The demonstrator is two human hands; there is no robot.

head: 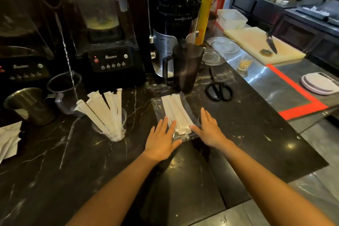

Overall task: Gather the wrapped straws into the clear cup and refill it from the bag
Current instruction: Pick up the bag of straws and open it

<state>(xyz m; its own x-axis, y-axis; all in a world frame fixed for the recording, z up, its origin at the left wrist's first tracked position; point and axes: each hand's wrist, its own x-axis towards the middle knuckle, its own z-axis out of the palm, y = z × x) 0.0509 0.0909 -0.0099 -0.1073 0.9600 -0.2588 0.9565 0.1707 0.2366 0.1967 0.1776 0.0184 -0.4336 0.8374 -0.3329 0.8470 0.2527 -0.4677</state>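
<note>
A clear cup [123,118] stands on the black marble counter [73,152], left of centre, holding several white wrapped straws [102,110] that fan upward. To its right lies a clear plastic bag [157,105] with more wrapped straws [175,110] inside. My left hand [162,140] rests flat, fingers spread, on the bag's near left corner. My right hand [209,130] lies flat at the bag's near right edge, fingers spread. Neither hand grips anything.
Two black blenders [110,57] and a dark pitcher [185,64] stand behind. Scissors [219,90] lie right of the bag. A metal cup [29,104] and a clear measuring jug [64,91] stand at left, white packets [9,141] at the left edge. A cutting board with a knife [271,43] lies at far right.
</note>
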